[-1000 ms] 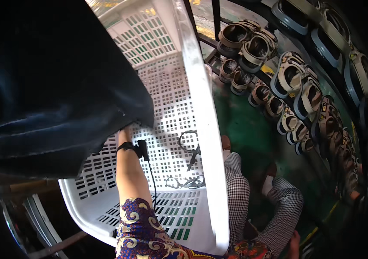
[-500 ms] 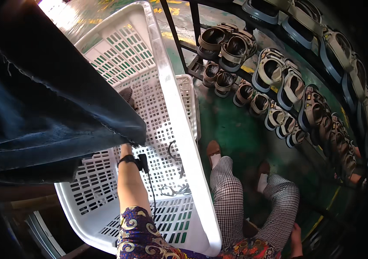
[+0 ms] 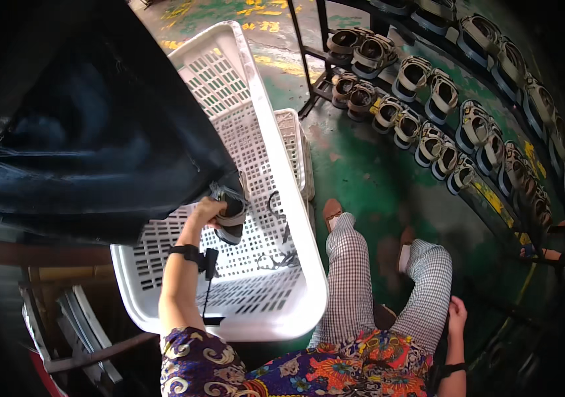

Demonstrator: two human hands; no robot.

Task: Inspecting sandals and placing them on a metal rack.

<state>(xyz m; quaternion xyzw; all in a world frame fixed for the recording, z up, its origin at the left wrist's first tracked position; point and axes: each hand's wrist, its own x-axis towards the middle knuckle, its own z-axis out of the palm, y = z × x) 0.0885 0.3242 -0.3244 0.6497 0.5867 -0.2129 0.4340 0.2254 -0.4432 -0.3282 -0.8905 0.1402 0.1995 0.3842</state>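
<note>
My left hand [image 3: 209, 210] is closed on a sandal [image 3: 233, 228] with a dark insole and pale straps, just below the edge of a dark hanging cloth [image 3: 117, 139]. Both are over a white perforated plastic basket [image 3: 228, 259]. The cloth hides part of the basket's left side. Thin dark cords [image 3: 274, 261] lie on the basket floor. Beside my right thigh hangs my right hand [image 3: 456, 316], fingers loosely apart and nothing seen in them. A dark band circles each wrist.
To the right, a dark metal rack [image 3: 315, 59] carries rows of sandals [image 3: 442, 92] on several levels. A second white basket [image 3: 292, 142] stands behind the first one. My checked trouser legs [image 3: 345, 278] are on the green floor side. At lower left are wooden bars [image 3: 97, 354].
My left hand has come out from under the dark cloth with a sandal in it. The view has shifted, and my right hand shows more fully beside my thigh.
</note>
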